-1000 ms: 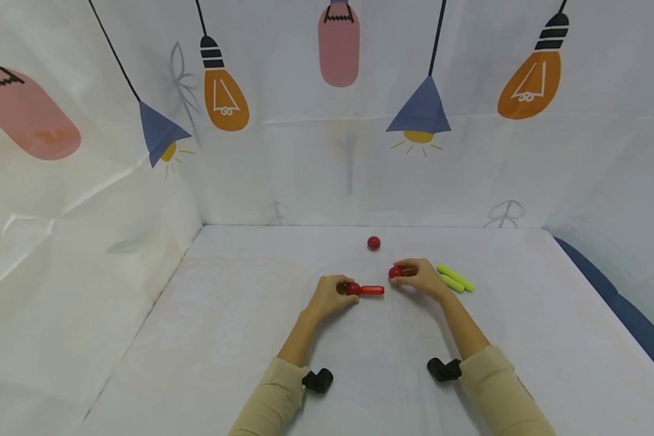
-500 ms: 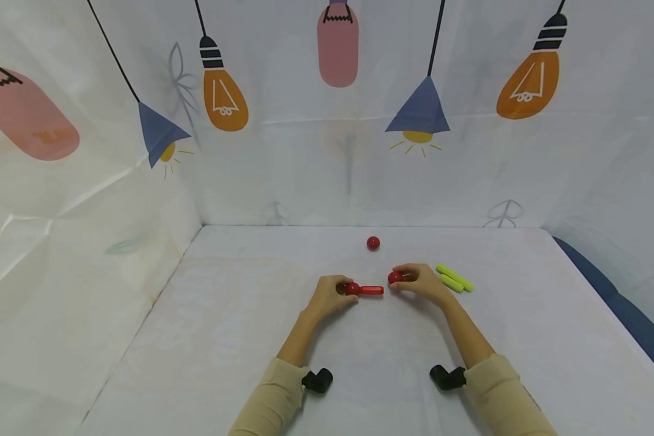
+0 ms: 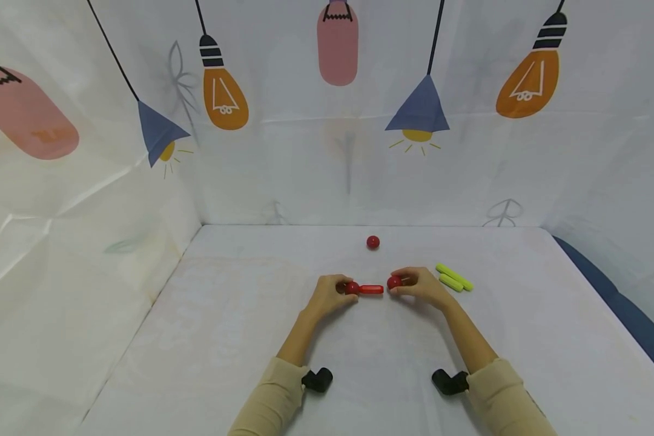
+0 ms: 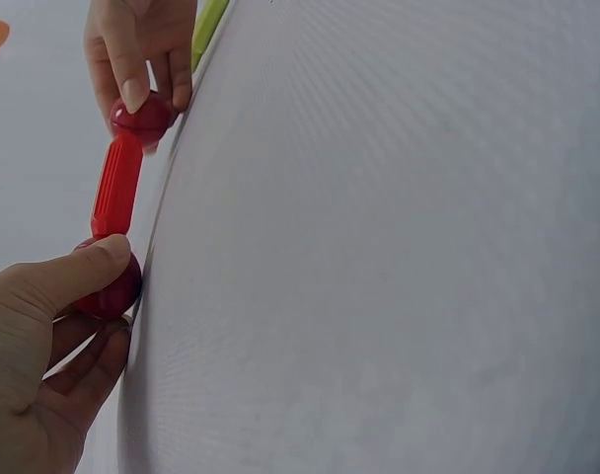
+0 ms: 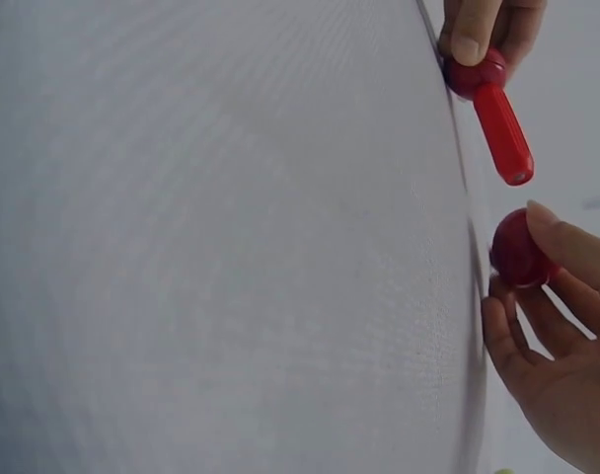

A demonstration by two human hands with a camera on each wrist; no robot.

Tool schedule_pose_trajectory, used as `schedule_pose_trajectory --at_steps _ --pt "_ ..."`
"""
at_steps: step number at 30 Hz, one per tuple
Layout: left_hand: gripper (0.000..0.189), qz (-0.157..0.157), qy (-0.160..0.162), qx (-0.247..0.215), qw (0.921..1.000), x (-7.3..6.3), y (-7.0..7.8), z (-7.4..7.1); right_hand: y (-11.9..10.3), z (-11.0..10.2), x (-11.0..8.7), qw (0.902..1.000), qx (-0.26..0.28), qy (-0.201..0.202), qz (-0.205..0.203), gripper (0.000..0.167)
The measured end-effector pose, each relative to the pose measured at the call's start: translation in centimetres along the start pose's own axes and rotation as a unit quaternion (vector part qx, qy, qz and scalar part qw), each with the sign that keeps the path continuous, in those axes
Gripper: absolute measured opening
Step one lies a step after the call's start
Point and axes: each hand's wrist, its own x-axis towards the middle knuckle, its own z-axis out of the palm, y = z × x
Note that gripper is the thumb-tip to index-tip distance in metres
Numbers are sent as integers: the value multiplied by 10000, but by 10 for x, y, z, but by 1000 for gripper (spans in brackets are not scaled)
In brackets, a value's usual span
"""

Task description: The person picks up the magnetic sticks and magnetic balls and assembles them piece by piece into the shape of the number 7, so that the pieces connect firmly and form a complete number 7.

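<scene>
My left hand (image 3: 327, 297) pinches a dark red ball (image 4: 111, 288) between thumb and fingers. From that ball a red ridged rod (image 3: 372, 289) sticks out to the right, its free end pointing at my other hand. A second red ball (image 5: 522, 249) is pinched by my right hand (image 3: 422, 286). In the right wrist view a gap shows between the rod's tip and this ball. Both hands are low over the white table.
Farther back on the table lies a third red ball (image 3: 373, 242). Two yellow-green rods (image 3: 450, 281) lie side by side just right of my right hand. A white printed sheet (image 3: 305, 169) hangs behind the table (image 3: 240, 315).
My right hand has moved slightly toward me with its ball, which is now nearly in line with the red rod. The left hand stays in place.
</scene>
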Motion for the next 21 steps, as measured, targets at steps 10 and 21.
schedule_pose_trajectory --at_steps 10,21 --pt "35 15 21 60 10000 0 -1 1 -2 2 -3 9999 -41 -103 -35 46" --pt "35 71 40 82 9999 2 -2 1 -1 4 -1 9995 -110 -275 -90 46"
